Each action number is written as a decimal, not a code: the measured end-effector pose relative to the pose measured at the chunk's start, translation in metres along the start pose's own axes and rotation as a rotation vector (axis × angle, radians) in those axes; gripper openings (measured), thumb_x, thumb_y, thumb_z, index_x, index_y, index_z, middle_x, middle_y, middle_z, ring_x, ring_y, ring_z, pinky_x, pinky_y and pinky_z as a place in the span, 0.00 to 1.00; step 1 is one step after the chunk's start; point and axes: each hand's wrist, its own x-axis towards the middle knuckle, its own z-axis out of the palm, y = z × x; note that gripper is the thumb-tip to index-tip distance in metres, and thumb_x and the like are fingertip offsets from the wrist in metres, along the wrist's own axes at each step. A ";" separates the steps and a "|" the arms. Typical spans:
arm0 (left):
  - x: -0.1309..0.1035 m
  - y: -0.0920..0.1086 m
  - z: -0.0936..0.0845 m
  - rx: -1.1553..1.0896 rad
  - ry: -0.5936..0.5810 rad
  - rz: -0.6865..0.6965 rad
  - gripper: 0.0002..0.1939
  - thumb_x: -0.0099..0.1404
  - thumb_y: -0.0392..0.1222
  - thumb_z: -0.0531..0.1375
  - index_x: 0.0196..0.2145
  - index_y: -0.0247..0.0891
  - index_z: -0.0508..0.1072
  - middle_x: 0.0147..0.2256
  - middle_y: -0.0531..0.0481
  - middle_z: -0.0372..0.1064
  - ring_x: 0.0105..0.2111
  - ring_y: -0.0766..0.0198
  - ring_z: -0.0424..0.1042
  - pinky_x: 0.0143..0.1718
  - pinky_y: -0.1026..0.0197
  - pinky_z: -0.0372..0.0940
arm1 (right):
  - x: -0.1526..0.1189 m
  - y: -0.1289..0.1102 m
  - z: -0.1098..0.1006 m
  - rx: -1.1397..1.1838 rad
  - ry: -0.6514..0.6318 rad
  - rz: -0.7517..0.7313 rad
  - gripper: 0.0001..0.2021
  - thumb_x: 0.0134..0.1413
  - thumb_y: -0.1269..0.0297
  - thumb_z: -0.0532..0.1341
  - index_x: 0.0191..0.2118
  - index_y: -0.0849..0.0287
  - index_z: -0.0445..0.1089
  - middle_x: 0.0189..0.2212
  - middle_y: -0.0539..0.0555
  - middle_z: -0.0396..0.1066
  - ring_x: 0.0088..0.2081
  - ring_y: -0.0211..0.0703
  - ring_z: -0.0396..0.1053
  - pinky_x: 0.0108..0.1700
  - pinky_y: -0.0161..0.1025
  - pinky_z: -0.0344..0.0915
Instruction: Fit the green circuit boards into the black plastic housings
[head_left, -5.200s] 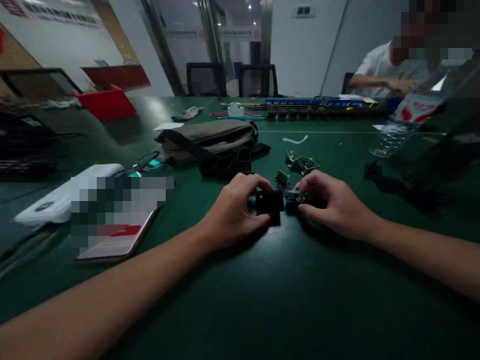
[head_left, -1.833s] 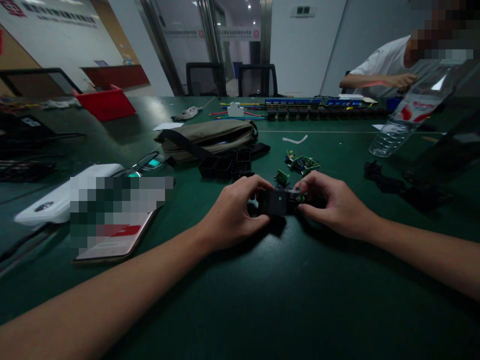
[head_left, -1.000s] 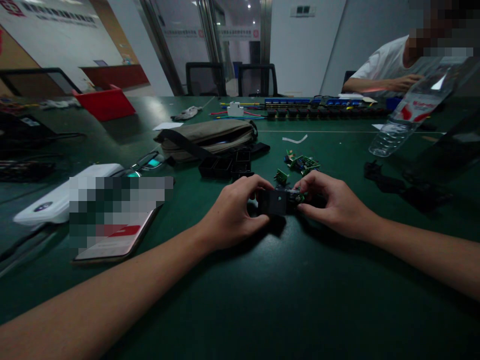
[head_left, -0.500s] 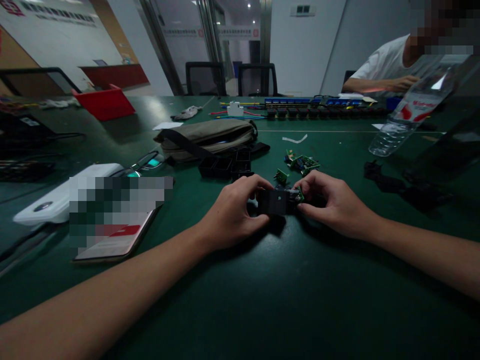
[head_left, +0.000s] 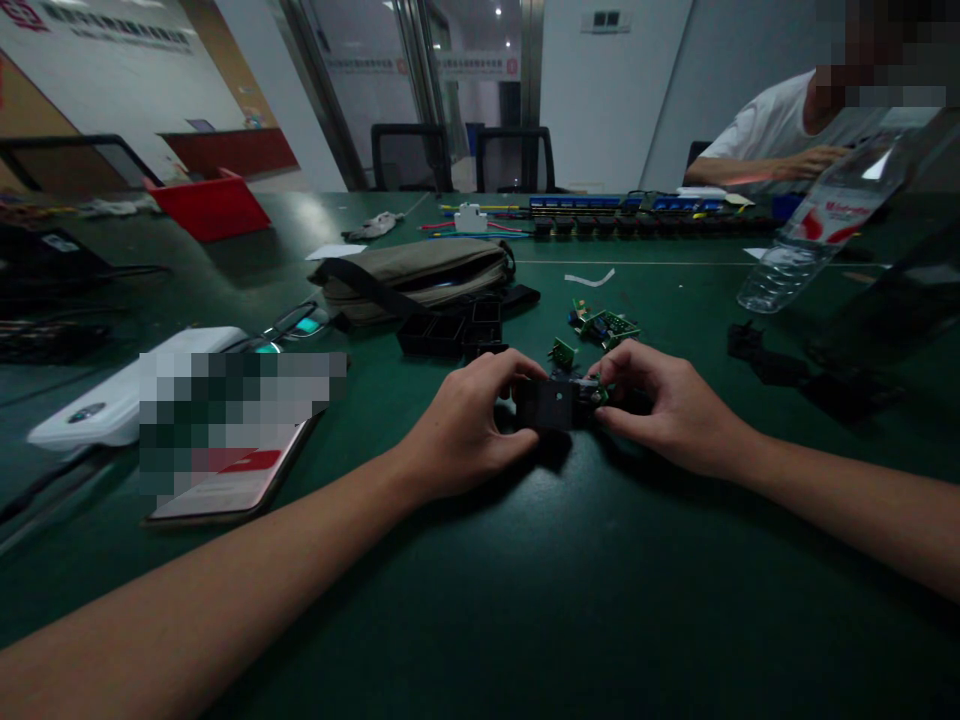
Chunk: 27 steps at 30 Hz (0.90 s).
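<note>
Over the tabletop (head_left: pixel 577 600), the left hand (head_left: pixel 471 425) is clamping its grip on a black case (head_left: pixel 545 405), its long axis running left to right, while the right hand (head_left: pixel 660 410) is pinching a circuit board (head_left: pixel 601 392) at the case's right end.

No text can be read with certainty. On the wall (head_left: pixel 157 75), a red emblem (head_left: pixel 24 14) is followed by a row of dark characters (head_left: pixel 120 27), too blurred to be made out. Small lettering (head_left: pixel 469 66) and red emblems (head_left: pixel 511 66) are borne by the glass doors (head_left: pixel 491 110). On the bottle (head_left: pixel 780 275), a label (head_left: pixel 836 215) is printed in red, its words illegible. A pale sticker (head_left: pixel 60 242) is seen on a black device (head_left: pixel 30 260), too small to be read.
</note>
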 end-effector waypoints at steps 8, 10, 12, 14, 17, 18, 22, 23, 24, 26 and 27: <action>0.000 -0.001 -0.001 0.001 0.004 0.005 0.19 0.55 0.33 0.65 0.45 0.35 0.70 0.40 0.48 0.73 0.39 0.61 0.72 0.38 0.59 0.67 | 0.000 -0.002 0.000 0.004 0.002 0.004 0.10 0.49 0.71 0.64 0.37 0.59 0.65 0.37 0.53 0.71 0.33 0.40 0.67 0.35 0.39 0.66; 0.000 -0.002 -0.001 0.004 0.005 0.000 0.19 0.55 0.33 0.65 0.45 0.35 0.70 0.40 0.48 0.73 0.39 0.61 0.72 0.38 0.59 0.67 | 0.000 -0.003 0.000 0.009 -0.003 0.013 0.10 0.49 0.71 0.64 0.37 0.58 0.65 0.37 0.52 0.71 0.32 0.39 0.67 0.34 0.39 0.65; 0.000 -0.001 0.000 0.003 0.000 -0.004 0.19 0.55 0.33 0.64 0.45 0.36 0.69 0.41 0.48 0.74 0.39 0.61 0.72 0.39 0.59 0.67 | 0.000 -0.003 0.000 0.013 -0.005 0.020 0.10 0.49 0.71 0.64 0.37 0.58 0.65 0.36 0.52 0.70 0.32 0.39 0.67 0.34 0.38 0.65; 0.000 -0.001 0.000 0.000 -0.007 -0.009 0.19 0.55 0.33 0.64 0.45 0.36 0.69 0.41 0.47 0.74 0.39 0.61 0.73 0.39 0.59 0.68 | 0.000 -0.003 0.000 0.011 -0.006 0.020 0.10 0.49 0.71 0.64 0.37 0.58 0.65 0.36 0.52 0.70 0.32 0.39 0.67 0.34 0.38 0.65; 0.000 0.000 0.000 -0.001 -0.005 -0.019 0.19 0.55 0.33 0.64 0.45 0.36 0.69 0.41 0.47 0.74 0.40 0.60 0.73 0.39 0.59 0.68 | 0.000 -0.003 0.000 -0.005 -0.001 0.012 0.10 0.49 0.71 0.64 0.37 0.58 0.64 0.37 0.52 0.71 0.32 0.39 0.67 0.34 0.38 0.65; 0.000 0.000 0.000 0.001 -0.002 -0.023 0.19 0.55 0.33 0.64 0.45 0.37 0.69 0.41 0.47 0.74 0.40 0.60 0.73 0.39 0.59 0.68 | 0.000 -0.003 0.000 -0.007 0.000 0.011 0.10 0.49 0.71 0.64 0.37 0.58 0.64 0.37 0.52 0.71 0.33 0.39 0.67 0.34 0.38 0.65; 0.000 0.000 0.000 0.005 -0.004 -0.032 0.19 0.55 0.33 0.64 0.46 0.37 0.69 0.41 0.47 0.74 0.40 0.60 0.73 0.39 0.59 0.68 | 0.000 -0.003 0.000 0.005 0.001 0.016 0.10 0.48 0.71 0.64 0.36 0.58 0.64 0.37 0.53 0.71 0.32 0.39 0.67 0.33 0.38 0.65; 0.000 0.000 0.000 0.006 -0.005 -0.032 0.19 0.55 0.34 0.64 0.46 0.36 0.69 0.41 0.47 0.74 0.40 0.60 0.73 0.39 0.59 0.68 | 0.000 -0.003 0.000 0.005 0.000 0.017 0.10 0.48 0.71 0.64 0.37 0.58 0.64 0.37 0.53 0.71 0.32 0.39 0.67 0.33 0.38 0.65; 0.000 0.001 0.000 0.007 -0.005 -0.032 0.19 0.55 0.34 0.64 0.45 0.36 0.69 0.41 0.47 0.74 0.40 0.60 0.73 0.39 0.59 0.68 | 0.000 -0.003 0.000 0.002 -0.001 0.018 0.10 0.48 0.71 0.64 0.37 0.58 0.64 0.38 0.53 0.71 0.32 0.39 0.67 0.33 0.38 0.65; 0.000 0.001 0.000 0.010 -0.001 -0.028 0.19 0.55 0.34 0.64 0.45 0.37 0.69 0.41 0.48 0.74 0.39 0.60 0.73 0.39 0.59 0.67 | 0.001 -0.003 0.000 -0.002 -0.003 0.017 0.10 0.48 0.71 0.65 0.37 0.58 0.64 0.38 0.53 0.71 0.32 0.38 0.67 0.33 0.38 0.65; 0.000 0.001 0.000 0.011 0.002 -0.027 0.19 0.55 0.34 0.64 0.45 0.37 0.69 0.40 0.48 0.74 0.39 0.60 0.73 0.39 0.59 0.67 | 0.000 -0.003 0.000 -0.002 -0.004 0.016 0.10 0.48 0.71 0.65 0.37 0.58 0.64 0.38 0.53 0.71 0.32 0.38 0.67 0.33 0.38 0.65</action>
